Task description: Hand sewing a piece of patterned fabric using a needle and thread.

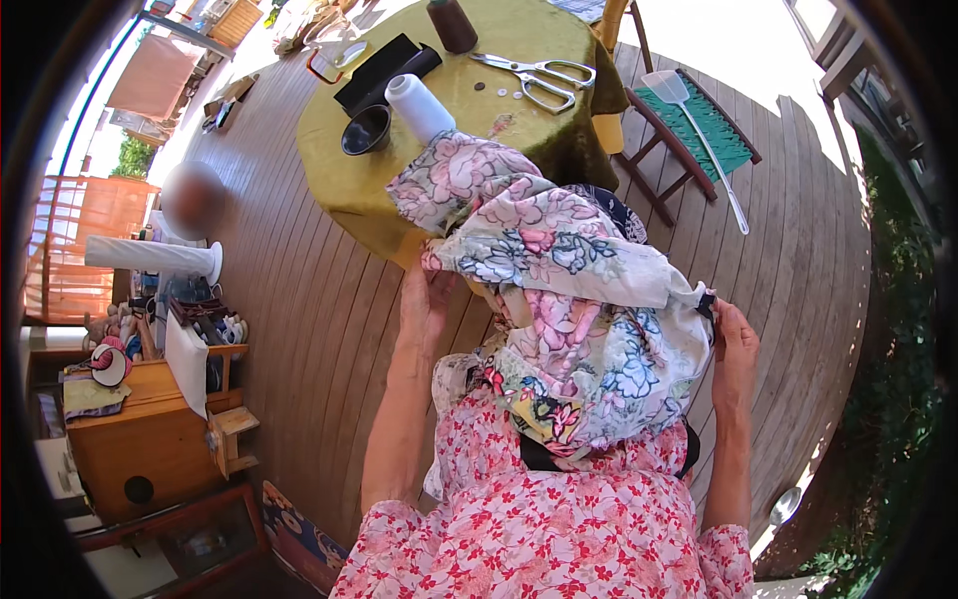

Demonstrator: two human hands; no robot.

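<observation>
A floral-printed cloth piece [584,329] in white, pink and blue is spread in folds over my lap and up against the table edge. Its left edge is pinched in my left hand [428,296], whose fingers are partly hidden by the fabric. Over on the right, my right hand [735,341] grips the cloth's gathered end next to a small black piece [706,304]; I cannot tell what that piece is. Part of the cloth rests on the round table's olive velvet tablecloth [337,176], touching or close to a white thread cone [420,108].
On the table are scissors [535,78], several small buttons [502,93], a black bowl [367,131], a black roll [385,71] and a brown thread cone [452,26]. A fly swatter [700,131] lies across a green-seated folding stool [718,150]. A wooden cabinet [142,442] stands left.
</observation>
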